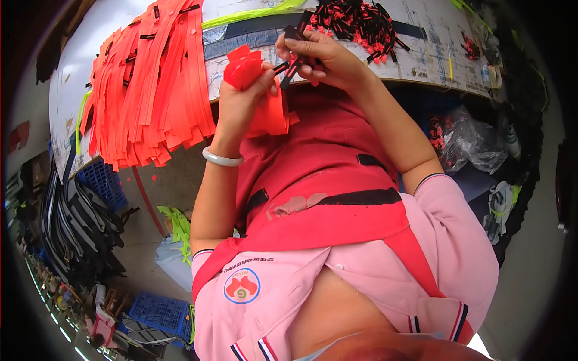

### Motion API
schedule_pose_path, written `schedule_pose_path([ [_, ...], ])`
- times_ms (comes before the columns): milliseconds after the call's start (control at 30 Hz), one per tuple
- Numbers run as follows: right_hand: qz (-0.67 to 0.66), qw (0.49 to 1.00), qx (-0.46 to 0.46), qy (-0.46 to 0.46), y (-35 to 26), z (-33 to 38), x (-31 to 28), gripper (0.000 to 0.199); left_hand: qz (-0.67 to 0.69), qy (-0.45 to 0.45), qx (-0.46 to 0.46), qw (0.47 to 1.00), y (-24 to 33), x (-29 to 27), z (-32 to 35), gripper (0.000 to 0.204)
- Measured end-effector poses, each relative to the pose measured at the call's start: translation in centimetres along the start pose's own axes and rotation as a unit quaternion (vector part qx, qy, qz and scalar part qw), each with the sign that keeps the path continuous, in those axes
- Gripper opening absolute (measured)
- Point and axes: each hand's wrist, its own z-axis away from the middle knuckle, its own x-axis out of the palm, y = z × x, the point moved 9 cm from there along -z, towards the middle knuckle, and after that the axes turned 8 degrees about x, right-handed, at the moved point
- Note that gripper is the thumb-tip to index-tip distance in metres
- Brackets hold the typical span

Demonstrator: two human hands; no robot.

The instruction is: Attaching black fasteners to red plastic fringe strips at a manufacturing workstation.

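My left hand (239,102) is closed round a bundle of bright orange-red fabric strips (243,69), which stands up above the fist and hangs down in loops beside it. Just right of it, my right hand (325,57) pinches several short black tabs (291,73) with red bits among them. Some tabs point down toward the left hand's fingertips; whether they touch the orange fabric I cannot tell. Beyond the right hand lies a heap of similar black and red pieces (361,27). Long orange-red strips (156,84) are spread at the left, overhanging the table's near edge.
The white, scuffed table (433,69) carries yellow-green strips (253,13) and a dark flat band (265,25). A clear plastic bag (475,141) sits below its right side. On the floor at left are black straps (78,228) and a blue crate (159,313).
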Motion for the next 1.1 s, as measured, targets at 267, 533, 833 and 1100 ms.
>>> schedule_pose_path([
  [267,-0.143,0.985,0.06,0.07,3.5,-1.6,-4.3,0.028,-0.006,0.023,0.014,1.0,0.0,-1.4,-0.2,0.011],
  [533,-0.273,0.948,-0.031,-0.159,-0.4,-1.7,-3.6,0.031,0.008,0.042,0.01,0.999,-0.8,-1.8,-0.3,0.013],
  [833,-0.354,0.932,0.035,-0.067,3.1,-2.7,-4.4,0.034,0.036,0.03,-0.014,0.999,-1.6,-1.9,0.0,0.014],
  [1100,-0.424,0.881,-0.007,-0.212,-0.1,-3.3,-2.8,0.028,0.029,0.038,0.005,0.999,-0.9,-1.6,0.5,0.012],
])
